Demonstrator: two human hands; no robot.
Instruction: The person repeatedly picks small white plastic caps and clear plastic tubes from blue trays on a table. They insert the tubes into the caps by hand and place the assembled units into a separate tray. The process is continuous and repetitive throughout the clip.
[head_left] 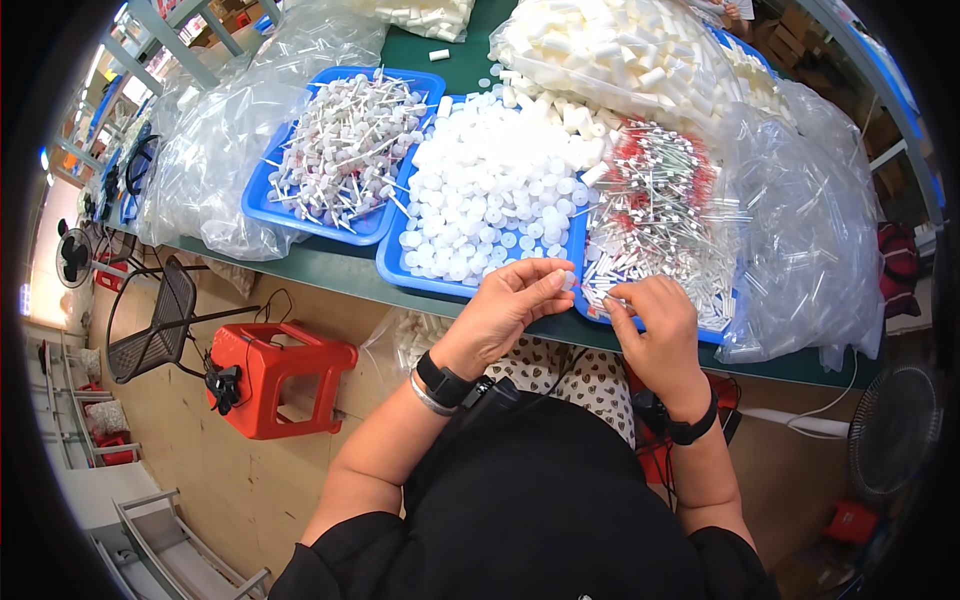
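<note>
The green table (462, 75) runs smooth beneath everything, and I do best to work over its near edge. On the far side a big clear sack (620, 60) bulges with cream-white stubby cylinders; on the right a crinkled plastic bag (800, 230) crowds close, its loose film worth keeping my fingers out of. Next in size come three hard blue trays: the middle tray (430, 283), heaped with glossy, translucent discs (490, 210); the left tray (376, 228), full of pale caps on thin stems (345, 150), bristling every way; and the right tray (710, 335), where slender metallic rods (655, 180) with red among them lie tangled farther off and slim white tubes (690, 290) lie nearer. My left hand (510, 300) is clamped, thumb to forefinger, on a small translucent piece (568, 281), just above the near edge, between the middle and right trays. My right hand (660, 315) is beside it on the right, thumb and forefinger close together; I can't tell whether they pinch anything. A light, steady fingertip hold should suit something this slick, leaving its face exposed, both hands low and near each other. The piece looks whitish and rounded, too small for finer detail.
</note>
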